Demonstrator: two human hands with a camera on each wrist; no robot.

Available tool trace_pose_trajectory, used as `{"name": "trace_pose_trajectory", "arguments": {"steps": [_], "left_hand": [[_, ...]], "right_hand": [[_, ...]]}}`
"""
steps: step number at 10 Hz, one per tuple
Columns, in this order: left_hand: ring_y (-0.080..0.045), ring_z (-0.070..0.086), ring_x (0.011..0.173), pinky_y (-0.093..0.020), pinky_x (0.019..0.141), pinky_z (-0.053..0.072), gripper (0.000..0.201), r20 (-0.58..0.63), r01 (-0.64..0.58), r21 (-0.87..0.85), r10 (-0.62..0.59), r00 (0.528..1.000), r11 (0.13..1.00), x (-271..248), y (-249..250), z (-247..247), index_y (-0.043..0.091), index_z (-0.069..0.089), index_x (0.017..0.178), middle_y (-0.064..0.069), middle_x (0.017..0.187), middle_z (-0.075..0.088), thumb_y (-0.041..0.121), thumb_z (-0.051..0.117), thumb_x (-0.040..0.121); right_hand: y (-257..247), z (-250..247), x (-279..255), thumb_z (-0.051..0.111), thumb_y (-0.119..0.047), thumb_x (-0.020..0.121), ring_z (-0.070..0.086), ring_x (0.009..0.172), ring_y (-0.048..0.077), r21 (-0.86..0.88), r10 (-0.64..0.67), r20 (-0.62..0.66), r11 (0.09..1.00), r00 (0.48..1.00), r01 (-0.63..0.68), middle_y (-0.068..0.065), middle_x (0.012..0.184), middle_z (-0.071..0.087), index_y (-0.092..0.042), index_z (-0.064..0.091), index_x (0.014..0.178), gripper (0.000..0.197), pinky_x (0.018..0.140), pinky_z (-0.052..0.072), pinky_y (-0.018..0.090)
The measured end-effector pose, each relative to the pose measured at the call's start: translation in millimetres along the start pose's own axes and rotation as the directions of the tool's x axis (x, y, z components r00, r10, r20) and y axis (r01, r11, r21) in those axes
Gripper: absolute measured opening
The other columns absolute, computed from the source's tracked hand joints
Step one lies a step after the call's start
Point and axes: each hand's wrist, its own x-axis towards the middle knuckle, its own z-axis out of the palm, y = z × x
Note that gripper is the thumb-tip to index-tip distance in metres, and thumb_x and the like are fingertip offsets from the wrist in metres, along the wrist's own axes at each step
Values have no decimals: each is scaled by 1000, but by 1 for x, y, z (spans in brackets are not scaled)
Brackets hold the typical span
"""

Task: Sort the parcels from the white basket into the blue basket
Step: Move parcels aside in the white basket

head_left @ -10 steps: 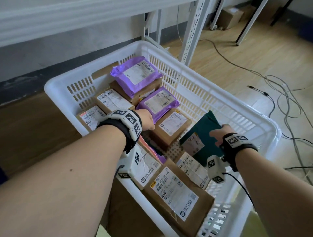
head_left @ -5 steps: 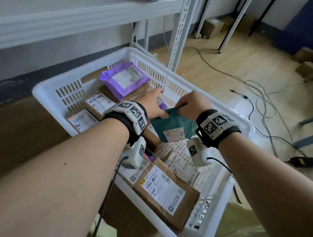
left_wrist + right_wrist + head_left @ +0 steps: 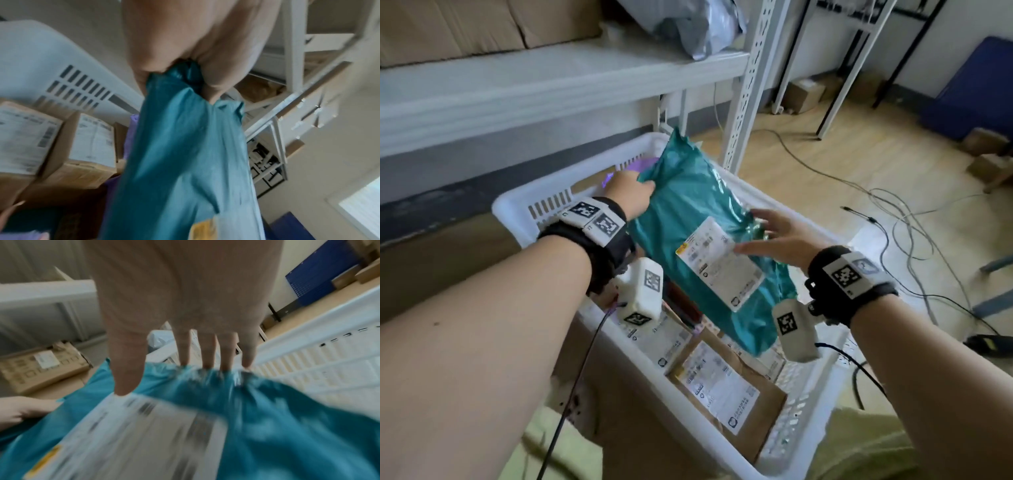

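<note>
From the head camera, the teal parcel (image 3: 695, 219) was held up above the white basket (image 3: 510, 205), its long axis running from the far end near the shelf upright (image 3: 748, 85) down toward the person, label side (image 3: 717, 260) facing up. The left hand (image 3: 628, 193) gripped the parcel's far left edge, fingers curled round it. The right hand (image 3: 777, 236) lay with fingers spread and nearly straight on the parcel's right side, thumb on the label. Brown boxes (image 3: 726, 394) with labels lay in the basket beneath.

In the left wrist view, the left hand (image 3: 185, 53) had the bunched teal plastic (image 3: 185, 154) clenched in its fist, the parcel hanging away lengthwise from it.

In the right wrist view, the right hand (image 3: 185, 305) was flat, straight fingertips (image 3: 227, 363) touching the crumpled parcel (image 3: 287, 426); a blue basket (image 3: 320, 277) stood well apart on the floor.
</note>
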Motion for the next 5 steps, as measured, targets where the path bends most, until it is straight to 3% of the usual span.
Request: {"name": "trace_pose_trajectory", "arguments": {"steps": [1,2,3,4,5], "left_hand": [[-34,54,113,-27,68,41,33,222,-4,331,-73,972,944,6,-19,7,-3,52,125,-23,126,54,13,36,101],[-34,50,122,-19,56,32,35,362,-125,543,-96,927,831,-2,-31,19,-4,55,125,-21,130,55,15,45,98],[-28,57,114,-23,69,35,30,422,-149,634,-177,889,759,-12,-42,36,4,59,120,-13,123,60,11,50,93],[-18,54,92,-23,73,35,6,462,-220,717,-216,860,661,-25,-62,49,20,55,85,-3,97,56,17,58,90],[-19,55,89,-24,79,44,25,468,-205,704,-226,855,680,-14,-58,52,17,51,78,-2,91,57,33,71,78]], "right_hand": [[11,11,-5,75,-38,76,53,113,20,-328,116,130,942,985,-68,0,129,56,-31,55,126,54,101,39,32],[25,25,-5,72,-28,82,57,107,21,-382,181,216,920,959,-87,3,120,58,-22,61,122,42,93,47,31],[36,35,-1,71,-14,83,60,94,19,-360,219,308,928,926,-100,10,110,64,-14,66,113,30,87,53,32],[42,49,4,67,-23,86,62,99,23,-555,209,326,832,922,8,10,112,65,-12,66,115,31,88,52,33],[49,61,7,60,-29,90,59,110,26,-679,217,347,729,912,85,10,119,63,-11,61,123,38,93,47,32]]}}
